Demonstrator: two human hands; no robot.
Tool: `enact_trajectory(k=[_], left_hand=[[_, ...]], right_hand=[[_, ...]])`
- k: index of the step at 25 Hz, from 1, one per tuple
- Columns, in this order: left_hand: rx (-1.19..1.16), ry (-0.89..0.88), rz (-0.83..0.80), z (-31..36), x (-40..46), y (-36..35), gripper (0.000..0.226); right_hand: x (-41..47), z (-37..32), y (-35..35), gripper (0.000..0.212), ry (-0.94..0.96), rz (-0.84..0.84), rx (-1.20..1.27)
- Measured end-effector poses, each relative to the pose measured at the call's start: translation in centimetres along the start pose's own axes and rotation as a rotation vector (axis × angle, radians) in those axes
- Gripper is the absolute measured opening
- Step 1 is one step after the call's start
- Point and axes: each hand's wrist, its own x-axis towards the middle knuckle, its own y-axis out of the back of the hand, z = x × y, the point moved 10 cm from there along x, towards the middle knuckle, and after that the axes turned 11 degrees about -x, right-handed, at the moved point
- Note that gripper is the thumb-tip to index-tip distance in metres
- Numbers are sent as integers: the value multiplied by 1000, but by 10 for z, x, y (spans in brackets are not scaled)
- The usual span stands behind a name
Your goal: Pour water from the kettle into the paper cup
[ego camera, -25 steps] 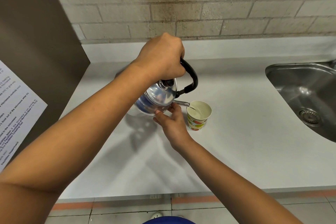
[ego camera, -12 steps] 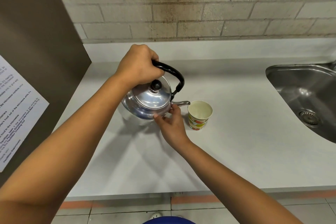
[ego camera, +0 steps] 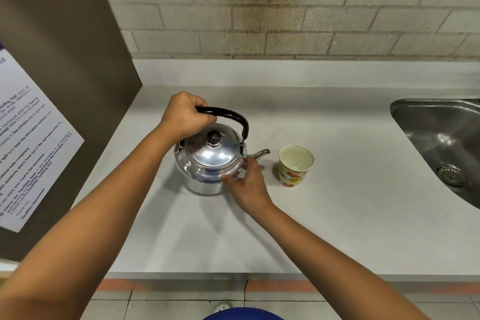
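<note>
A shiny steel kettle [ego camera: 207, 161] with a black arched handle and a black lid knob stands upright on the white counter [ego camera: 337, 215], its spout pointing right. My left hand [ego camera: 185, 117] is closed around the left part of the handle. My right hand [ego camera: 246, 184] rests its fingertips against the kettle's front right side, just under the spout. A paper cup [ego camera: 294, 166] with a coloured print stands a little right of the spout, apart from it, with water in it.
A steel sink [ego camera: 441, 143] with a drain is set into the counter at the right. A brown panel with a printed notice [ego camera: 28, 143] stands at the left. A brick wall runs behind. The counter's front edge is near me, tiled floor below.
The kettle was tilted with its spout over the cup; it has swung back upright and moved left and down onto the counter. Both hands stayed on it.
</note>
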Motion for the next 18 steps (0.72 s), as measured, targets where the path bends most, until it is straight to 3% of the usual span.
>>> enact_trajectory(k=[12, 15, 18], left_hand=[[-160, 167, 22, -53, 6, 1, 40], [-160, 119, 59, -59, 6, 4, 41], [-119, 32, 56, -52, 3, 6, 25]], right_hand=[[5, 6, -3, 57, -43, -37, -207], [5, 4, -3, 58, -47, -51, -240], [6, 2, -3, 57, -23, -59, -277]])
